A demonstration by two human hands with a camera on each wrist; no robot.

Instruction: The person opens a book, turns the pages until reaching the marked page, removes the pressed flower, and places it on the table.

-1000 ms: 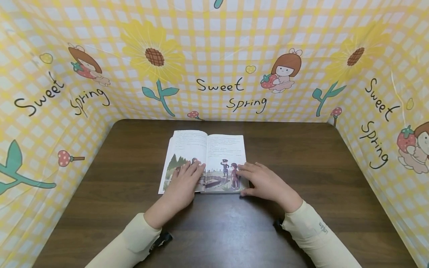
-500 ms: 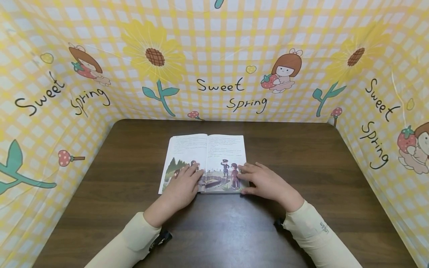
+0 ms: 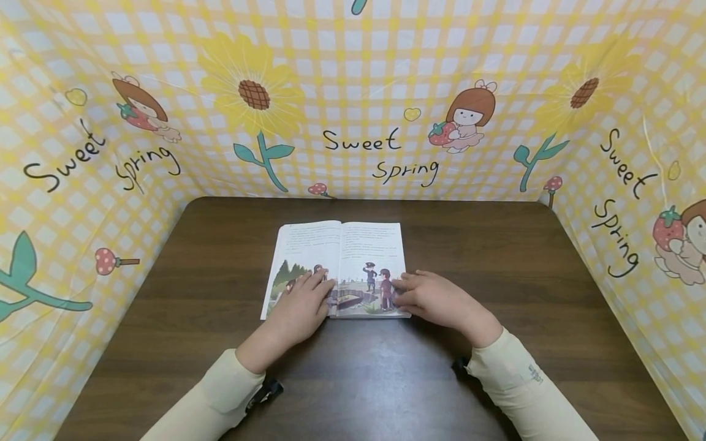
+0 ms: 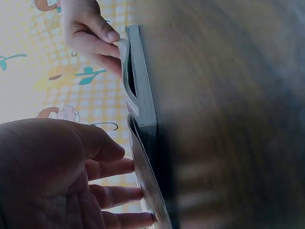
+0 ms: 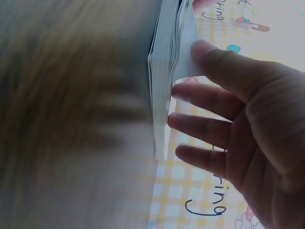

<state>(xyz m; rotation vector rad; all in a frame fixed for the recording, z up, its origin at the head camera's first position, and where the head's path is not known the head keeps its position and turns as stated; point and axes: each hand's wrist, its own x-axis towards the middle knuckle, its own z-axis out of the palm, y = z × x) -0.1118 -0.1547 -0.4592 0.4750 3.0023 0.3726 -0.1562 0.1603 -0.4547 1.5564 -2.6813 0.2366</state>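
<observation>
Yellow-and-white checked cloth (image 3: 364, 73), printed with sunflowers, strawberries and "Sweet Spring", walls in a dark wood-grain table (image 3: 353, 380) on three sides. Near the middle of that table lies an open paperback-like book (image 3: 353, 269), turned toward the person. Its left page (image 3: 309, 236) has lines of text at the top, too small to read, over a picture with dark green trees, partly hidden by fingers. Its right page (image 3: 369, 242) carries more text above two drawn figures, one in a cap with an arm raised, the other in dark red. From the side, the block of pages under the right half is thick and pale. The left hand (image 3: 298, 309) rests its loose, spread fingers on the left page, gripping nothing. The right hand (image 3: 444, 300) pinches the outer edge of the right page between thumb and fingers, and that leaf bows up off the block
</observation>
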